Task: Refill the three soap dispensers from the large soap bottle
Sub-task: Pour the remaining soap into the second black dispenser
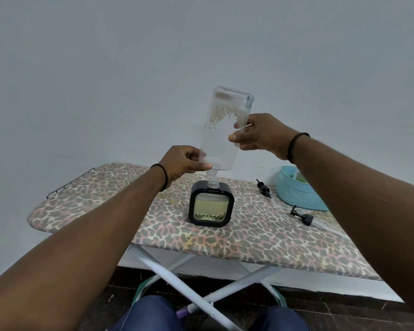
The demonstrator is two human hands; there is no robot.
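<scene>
We hold the large soap bottle [221, 130] upside down and slightly tilted, its threaded neck in the top opening of the black square soap dispenser [211, 203]. Our left hand [182, 164] grasps the bottle's lower shoulder; our right hand [258, 136] pinches its upper side. The bottle looks almost drained, with foamy residue near its base. Yellowish soap fills most of the dispenser's window. The dispenser stands on the leopard-print ironing board [249, 237]. Two black pump heads [263, 187] [301, 216] lie near a blue basket [296, 194].
</scene>
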